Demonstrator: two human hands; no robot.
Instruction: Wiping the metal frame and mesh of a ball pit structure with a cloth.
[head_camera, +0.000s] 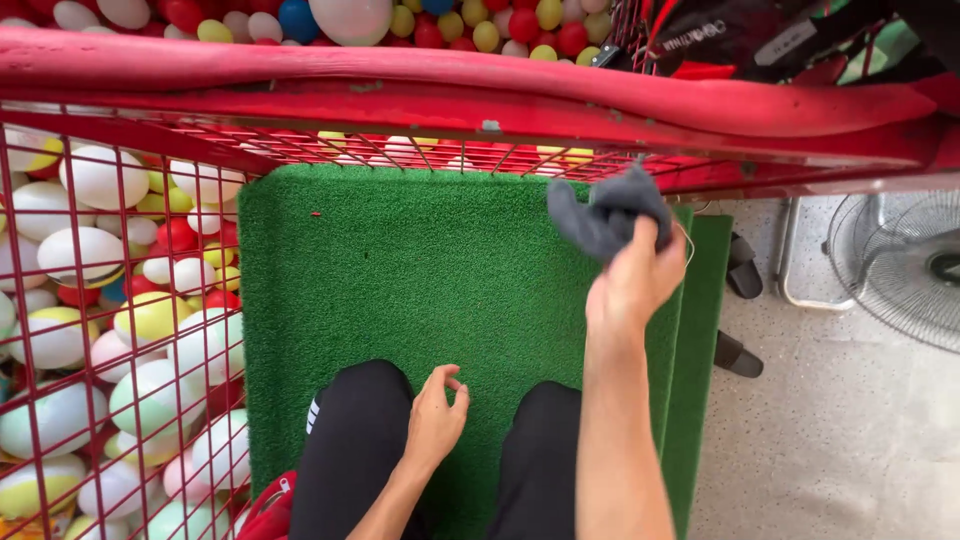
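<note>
My right hand (632, 282) is raised over the green turf step (420, 260) and grips a crumpled dark grey cloth (607, 217) just below the red padded rail (450, 85). Lower down, my left hand (436, 413) hangs between my knees with its fingers loosely curled and apart, holding nothing. My legs in black trousers (350, 440) rest on the turf.
A red wire mesh wall (110, 300) at the left fences in a ball pit with several white, yellow and red balls (95, 255). At the right, a lower turf step (700, 350), dark sandals (742, 268) and a floor fan (905, 265) stand on the speckled floor.
</note>
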